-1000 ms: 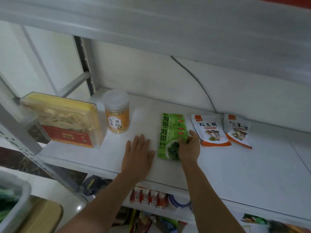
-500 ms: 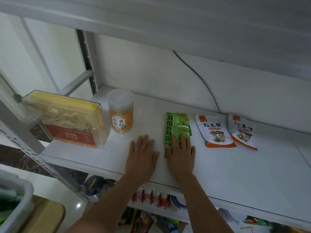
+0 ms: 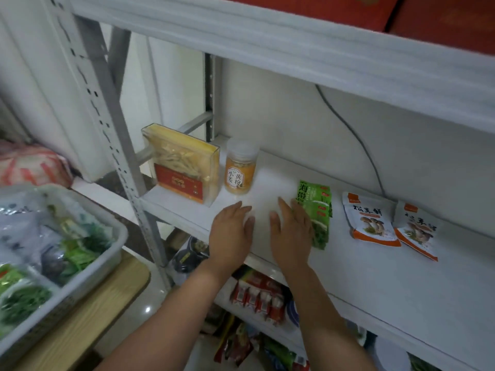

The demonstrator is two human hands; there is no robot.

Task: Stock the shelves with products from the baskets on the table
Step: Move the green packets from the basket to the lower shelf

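The flat green plastic packet (image 3: 317, 210) is lying on the white metal shelf (image 3: 375, 277). The right grip (image 3: 292, 234) is lying open over the packet's left edge, fingers straight, holding nothing. The left grip (image 3: 231, 234) is lying open just left of the packet, and the grey plastic basket (image 3: 122, 238) is sitting far left of it.

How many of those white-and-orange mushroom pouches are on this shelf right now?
2. The first pouch lies flat right of the green seaweed packet; the second pouch lies beside it, further right. None looks hidden.
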